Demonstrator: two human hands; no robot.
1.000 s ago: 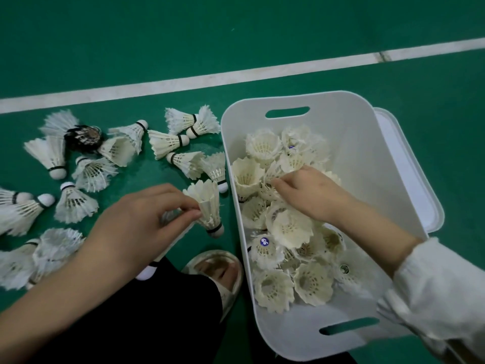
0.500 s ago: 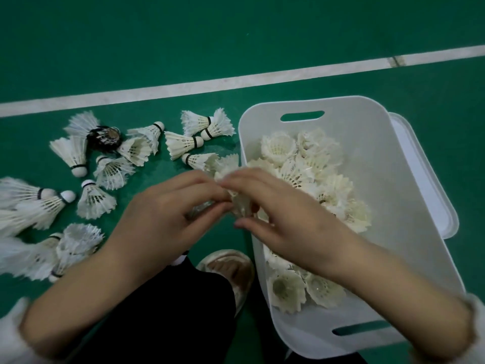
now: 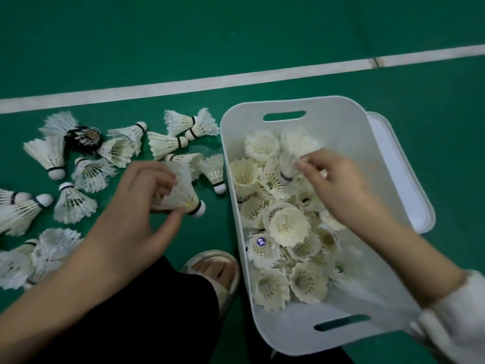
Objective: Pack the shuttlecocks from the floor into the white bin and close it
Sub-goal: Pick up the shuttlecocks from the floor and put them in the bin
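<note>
1. A sandalled foot (image 3: pixel 212 271) stands just beside the open white bin (image 3: pixel 301 334) on the green floor (image 3: pixel 236 35).
2. The left hand (image 3: pixel 131 219) pinches one shuttlecock (image 3: pixel 183 198) by its feathers between curled fingers (image 3: pixel 154 174) and thumb, left of the bin.
3. The right hand (image 3: pixel 341 190), over the bin's packed shuttlecocks (image 3: pixel 286 227), pinches a blurred shuttlecock (image 3: pixel 291 158).
4. Loose shuttlecocks (image 3: pixel 78 174) lie scattered farther left, and the lid (image 3: pixel 404 185) shows beside the bin's right wall.

The floor (image 3: pixel 236 35) is green and smooth. A white line (image 3: pixel 236 80) crosses the upper part of the frame and rises toward the right. The light is dim.
</note>
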